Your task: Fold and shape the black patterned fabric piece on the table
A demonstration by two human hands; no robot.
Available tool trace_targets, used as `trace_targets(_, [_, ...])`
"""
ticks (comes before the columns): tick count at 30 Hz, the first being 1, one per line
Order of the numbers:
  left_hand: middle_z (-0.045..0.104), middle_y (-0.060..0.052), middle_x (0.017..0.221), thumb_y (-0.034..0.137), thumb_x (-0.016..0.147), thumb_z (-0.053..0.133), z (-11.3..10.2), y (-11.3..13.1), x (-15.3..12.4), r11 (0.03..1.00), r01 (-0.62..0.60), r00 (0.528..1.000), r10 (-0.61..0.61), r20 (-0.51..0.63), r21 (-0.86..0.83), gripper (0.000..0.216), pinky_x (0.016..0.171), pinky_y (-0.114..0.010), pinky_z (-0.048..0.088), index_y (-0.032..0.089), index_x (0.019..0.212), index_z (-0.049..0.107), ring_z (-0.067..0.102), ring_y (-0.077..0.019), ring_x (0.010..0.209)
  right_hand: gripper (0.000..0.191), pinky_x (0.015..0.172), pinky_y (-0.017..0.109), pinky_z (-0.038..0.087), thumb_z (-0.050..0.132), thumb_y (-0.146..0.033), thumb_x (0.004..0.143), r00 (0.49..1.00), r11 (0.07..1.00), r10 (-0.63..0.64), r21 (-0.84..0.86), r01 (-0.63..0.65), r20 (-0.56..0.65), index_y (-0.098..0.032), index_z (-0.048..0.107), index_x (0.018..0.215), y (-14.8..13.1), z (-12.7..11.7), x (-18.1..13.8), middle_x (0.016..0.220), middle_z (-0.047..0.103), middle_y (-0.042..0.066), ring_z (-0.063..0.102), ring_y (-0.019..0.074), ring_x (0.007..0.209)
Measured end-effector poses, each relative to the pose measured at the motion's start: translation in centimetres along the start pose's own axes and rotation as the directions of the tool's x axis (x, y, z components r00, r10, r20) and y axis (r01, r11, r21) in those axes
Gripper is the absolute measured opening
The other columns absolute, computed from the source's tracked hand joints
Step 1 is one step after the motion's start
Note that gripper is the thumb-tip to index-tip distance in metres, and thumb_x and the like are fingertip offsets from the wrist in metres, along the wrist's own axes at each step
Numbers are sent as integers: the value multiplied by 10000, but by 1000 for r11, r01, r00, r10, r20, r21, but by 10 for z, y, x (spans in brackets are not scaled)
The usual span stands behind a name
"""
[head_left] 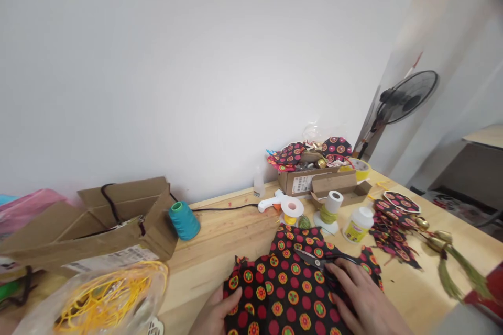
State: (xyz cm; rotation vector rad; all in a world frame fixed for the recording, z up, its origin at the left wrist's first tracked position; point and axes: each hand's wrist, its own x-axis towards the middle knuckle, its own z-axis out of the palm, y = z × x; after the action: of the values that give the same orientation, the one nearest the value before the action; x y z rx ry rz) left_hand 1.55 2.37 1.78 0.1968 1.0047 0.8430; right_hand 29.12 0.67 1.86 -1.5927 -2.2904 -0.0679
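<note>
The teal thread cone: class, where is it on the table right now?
In the head view, the teal thread cone lies left of centre on the table, against the open cardboard box, left of the patterned fabric.

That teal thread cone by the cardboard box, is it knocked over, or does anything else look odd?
Yes: the teal thread cone lies tipped on its side against the open cardboard box, while the spools further right stand upright. Nothing looks spilled; the glue bottle stands capped.

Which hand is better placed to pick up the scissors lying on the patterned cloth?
Right. The right hand lies on the patterned cloth with its fingertips right beside the scissors. The left hand rests at the cloth's left edge, farther from them, and looks better placed to steady the fabric.
</note>
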Motion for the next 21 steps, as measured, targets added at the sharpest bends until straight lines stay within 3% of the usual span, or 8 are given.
trace_targets(6, [696, -96, 898, 132, 741, 587, 6, 4, 0, 999, -31, 1000, 31, 2, 26, 692, 747, -406, 498, 182, 1319, 210, 636, -270, 879, 404, 785, 351, 495, 493, -93, 656, 985, 994, 60, 78, -74, 164, -154, 558, 1050, 13, -18, 12, 959, 613, 102, 585, 223, 896])
trace_targets(11, [699, -92, 877, 144, 753, 580, 3, 4, 5, 999, 21, 999, -21, 26, 34, 693, 716, -405, 508, 183, 1323, 188, 624, -278, 908, 229, 720, 325, 490, 442, -164, 788, 985, 985, 78, 141, -100, 157, -196, 596, 955, -8, -27, 27, 871, 613, 66, 585, 200, 817])
trace_targets(13, [699, -99, 888, 154, 751, 582, 1, 4, 5, 999, 27, 999, -28, 37, 35, 694, 720, -414, 505, 173, 1323, 191, 614, -290, 928, 154, 709, 269, 480, 490, -209, 794, 991, 971, 41, 230, -69, 125, -231, 613, 884, -32, -18, 31, 867, 619, 32, 583, 175, 814])
trace_targets(16, [700, -91, 900, 135, 750, 567, -2, 3, 7, 999, 5, 1000, -6, 12, 44, 643, 724, -423, 504, 184, 1308, 252, 604, -297, 946, 200, 571, 186, 477, 672, -331, 657, 986, 950, -105, 305, 62, 126, -262, 623, 838, -76, 11, 34, 795, 642, -20, 610, 149, 711])
trace_targets(21, [672, -102, 1011, 94, 733, 555, -6, 0, 16, 997, -57, 996, 61, 66, -56, 558, 824, -382, 465, 140, 1253, 357, 570, -267, 1011, 145, 512, 158, 444, 726, -292, 611, 991, 976, -18, 219, -12, 134, -244, 618, 695, -110, 45, 40, 714, 628, -42, 614, 130, 643])
